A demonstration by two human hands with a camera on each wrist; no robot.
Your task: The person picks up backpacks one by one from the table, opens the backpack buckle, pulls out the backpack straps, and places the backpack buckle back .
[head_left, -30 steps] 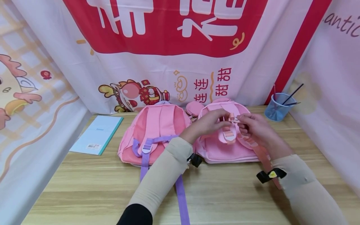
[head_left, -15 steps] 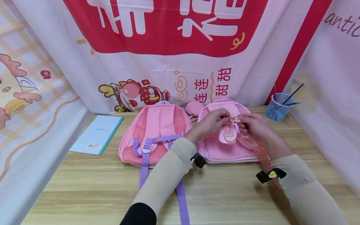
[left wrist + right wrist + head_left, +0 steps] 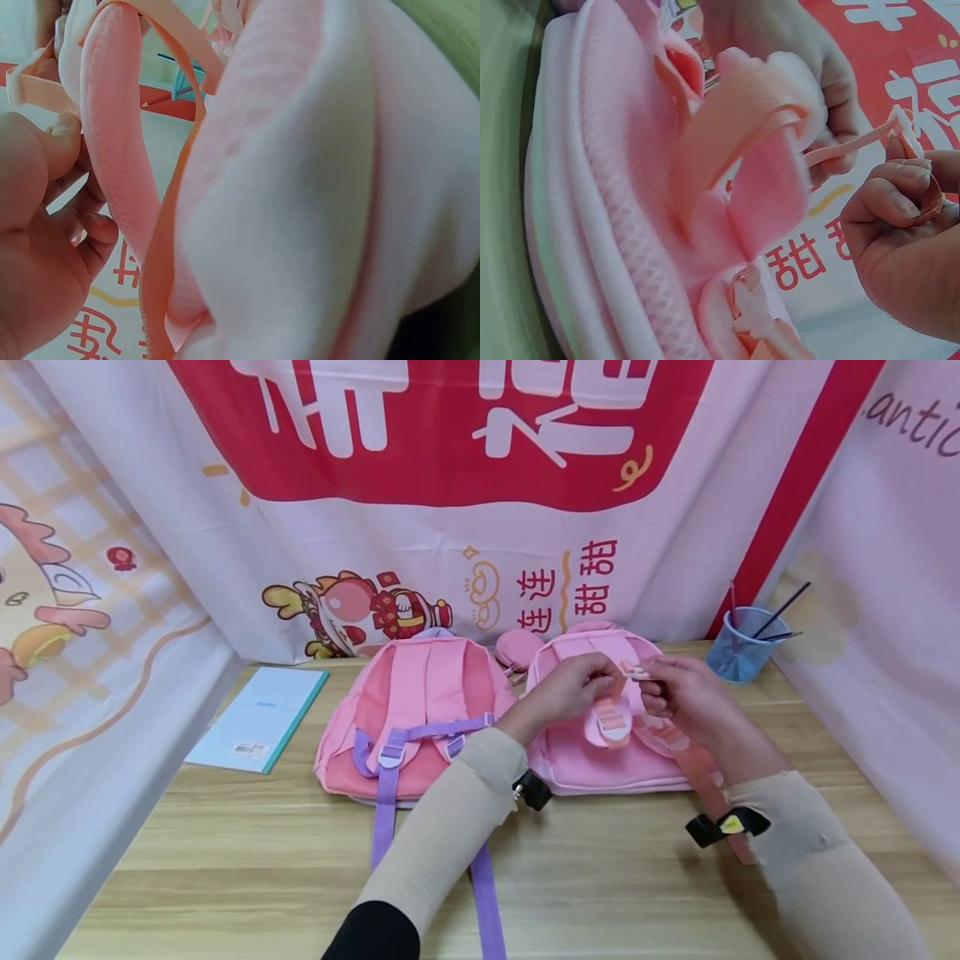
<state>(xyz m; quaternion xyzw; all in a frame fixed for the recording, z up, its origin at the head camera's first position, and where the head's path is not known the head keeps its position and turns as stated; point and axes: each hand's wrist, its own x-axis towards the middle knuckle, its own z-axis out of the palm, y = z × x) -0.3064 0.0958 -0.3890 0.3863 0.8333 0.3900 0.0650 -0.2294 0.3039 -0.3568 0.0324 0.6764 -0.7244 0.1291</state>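
A pink backpack [image 3: 585, 772] lies on the table at right, its straps upward. Above it, my left hand [image 3: 570, 687] pinches a narrow orange strap [image 3: 45, 91] between thumb and fingers, beside a padded shoulder strap [image 3: 116, 127]. My right hand [image 3: 688, 697] pinches a small pale buckle [image 3: 902, 124] at that strap's end, with a bit of orange webbing [image 3: 931, 201] curling through its fingers. The short strap runs between both hands. A white adjuster buckle [image 3: 612, 724] sits at the shoulder strap's lower end. My fingers partly hide the held buckle.
Left of it lies a second pink backpack [image 3: 408, 693] with purple straps [image 3: 487, 902] trailing toward the front. A light-blue notebook [image 3: 258, 718] is at far left. A blue cup [image 3: 738, 647] with pens stands back right. A round pink pouch [image 3: 517, 650] sits between the bags.
My right hand has shifted slightly right and up with the pale buckle. My left hand has moved slightly right, still pinching the strap. The bags have stayed in place.
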